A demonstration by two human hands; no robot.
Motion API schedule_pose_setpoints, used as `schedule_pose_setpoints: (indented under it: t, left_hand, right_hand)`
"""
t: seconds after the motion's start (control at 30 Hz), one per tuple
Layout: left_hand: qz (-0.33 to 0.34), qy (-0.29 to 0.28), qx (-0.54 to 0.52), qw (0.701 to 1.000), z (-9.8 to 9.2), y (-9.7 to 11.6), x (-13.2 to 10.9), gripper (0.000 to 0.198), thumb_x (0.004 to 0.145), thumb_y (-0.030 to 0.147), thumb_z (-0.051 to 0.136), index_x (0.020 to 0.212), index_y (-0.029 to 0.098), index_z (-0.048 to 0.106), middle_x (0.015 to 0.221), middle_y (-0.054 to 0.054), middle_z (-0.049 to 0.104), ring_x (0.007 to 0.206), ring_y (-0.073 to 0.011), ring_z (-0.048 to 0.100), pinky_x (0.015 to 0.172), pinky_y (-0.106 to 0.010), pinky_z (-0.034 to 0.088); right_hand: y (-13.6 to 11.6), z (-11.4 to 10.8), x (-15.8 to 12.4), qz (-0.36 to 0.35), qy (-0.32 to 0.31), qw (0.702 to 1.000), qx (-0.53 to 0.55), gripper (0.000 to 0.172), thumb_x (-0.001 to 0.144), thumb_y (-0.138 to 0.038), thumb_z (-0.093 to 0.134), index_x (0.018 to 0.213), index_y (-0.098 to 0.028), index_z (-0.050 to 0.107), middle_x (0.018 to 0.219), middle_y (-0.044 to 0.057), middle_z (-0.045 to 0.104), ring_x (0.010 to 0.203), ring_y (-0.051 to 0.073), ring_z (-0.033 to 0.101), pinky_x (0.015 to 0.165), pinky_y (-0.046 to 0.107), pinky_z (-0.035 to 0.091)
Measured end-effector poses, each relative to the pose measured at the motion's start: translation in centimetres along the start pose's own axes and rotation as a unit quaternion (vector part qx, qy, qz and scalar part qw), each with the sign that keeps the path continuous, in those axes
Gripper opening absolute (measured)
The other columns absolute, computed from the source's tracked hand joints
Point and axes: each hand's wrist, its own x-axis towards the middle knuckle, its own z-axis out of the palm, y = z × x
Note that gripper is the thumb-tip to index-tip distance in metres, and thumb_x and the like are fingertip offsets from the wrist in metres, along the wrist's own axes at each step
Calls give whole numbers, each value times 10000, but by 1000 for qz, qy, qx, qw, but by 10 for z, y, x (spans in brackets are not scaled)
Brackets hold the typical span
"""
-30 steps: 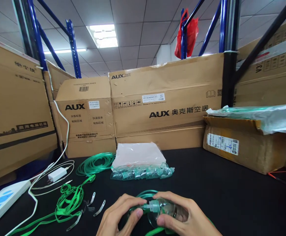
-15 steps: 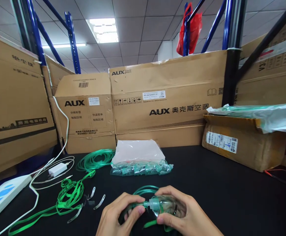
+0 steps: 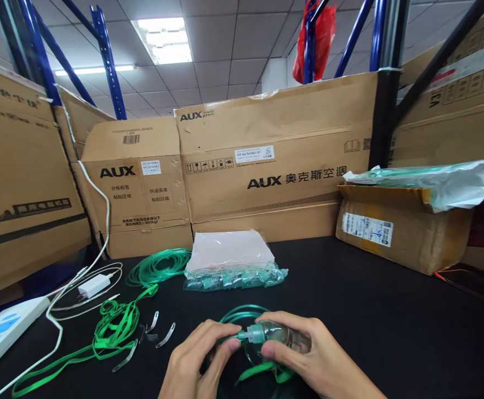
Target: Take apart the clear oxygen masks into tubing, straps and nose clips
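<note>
Near the front edge of the black table, my right hand (image 3: 308, 352) is wrapped round a clear oxygen mask (image 3: 281, 331), its pale green port (image 3: 255, 333) facing left. My left hand (image 3: 198, 354) pinches the end of a green oxygen tube (image 3: 241, 335) right at that port. Whether the tube end is seated in the port, I cannot tell. Loops of the tube (image 3: 246, 311) lie on the table behind my hands. Below the mask hangs a green elastic strap (image 3: 258, 368). My fingers hide part of the mask and tube.
Left of my hands lie tangled green straps (image 3: 115, 330), several metal nose clips (image 3: 166, 335), a white charger (image 3: 94, 285) and a power strip (image 3: 11, 327). Farther back are coiled green tubing (image 3: 159, 266) and a bagged mask pack (image 3: 233, 277). A cardboard box (image 3: 408, 233) stands at right.
The mask has turned a little in my right hand. My left fingers stay pinched on the tube end at the port. The whole view has shifted slightly.
</note>
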Motion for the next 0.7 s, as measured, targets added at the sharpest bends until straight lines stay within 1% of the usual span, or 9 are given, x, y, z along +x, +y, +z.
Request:
schedule_pose_setpoints:
  t: [0.07,0.13,0.23,0.3,0.37,0.43,0.53,0.6,0.7]
  left_hand:
    - [50,-4,14,999,-3,3,1,164,1079,319,578,1123,282,731,987,-7,781,883,-165,753,805,-197,575]
    - [93,-20,32,995,-7,4,3,150,1077,231,579,1163,275,694,1010,1,776,895,-148,756,812,-179,574]
    - [129,-41,63,989,-12,3,5,179,1073,170,576,1210,265,643,1038,4,767,902,-138,753,830,-181,572]
    - [140,-48,85,985,-14,1,5,184,1074,162,572,1220,262,623,1050,5,766,908,-141,750,850,-199,569]
    - [151,-49,104,982,-13,0,6,177,1082,165,555,1218,262,612,1045,6,766,892,-144,745,835,-213,570]
    - [162,-43,114,979,-11,0,6,154,1094,179,527,1198,257,610,1007,6,766,845,-145,740,789,-218,572]
    - [186,-17,121,975,-8,1,6,144,1116,213,472,1143,233,612,925,-3,761,747,-146,724,703,-218,564]
    - [188,-10,125,974,-6,1,6,149,1117,209,461,1126,227,608,901,-10,755,715,-148,709,673,-221,556]
    - [173,-17,127,976,-5,0,4,149,1097,158,482,1139,234,604,892,-8,740,696,-151,687,651,-223,545]
  right_hand:
    - [-1,0,0,9,1,1000,5,338,679,-443,945,913,-217,850,789,-19,710,725,145,577,674,223,474]
    - [-1,-1,0,15,0,1000,8,352,681,-451,943,923,-213,851,811,-11,720,748,151,582,685,226,471]
    - [0,-1,0,18,-4,1000,6,336,690,-454,937,908,-214,848,835,-5,723,779,161,591,705,231,469]
    - [1,-1,-1,20,-3,1000,0,328,673,-439,947,887,-212,845,828,-7,715,787,166,593,711,235,469]
    - [4,-1,-1,19,-1,1000,-9,323,676,-436,944,889,-214,843,849,-1,722,808,179,609,726,243,478]
    - [7,-1,-1,12,2,1000,-23,313,692,-440,932,893,-217,843,891,14,739,846,200,633,747,256,490]
    - [11,-2,-1,0,10,999,-41,301,694,-435,929,889,-221,848,936,31,753,892,228,659,763,270,505]
    - [13,-2,0,-6,14,999,-45,293,689,-419,935,899,-231,855,945,32,752,902,234,667,764,272,512]
    - [15,-2,1,-10,11,999,-38,266,695,-392,941,908,-251,865,927,18,730,894,223,667,754,266,518]
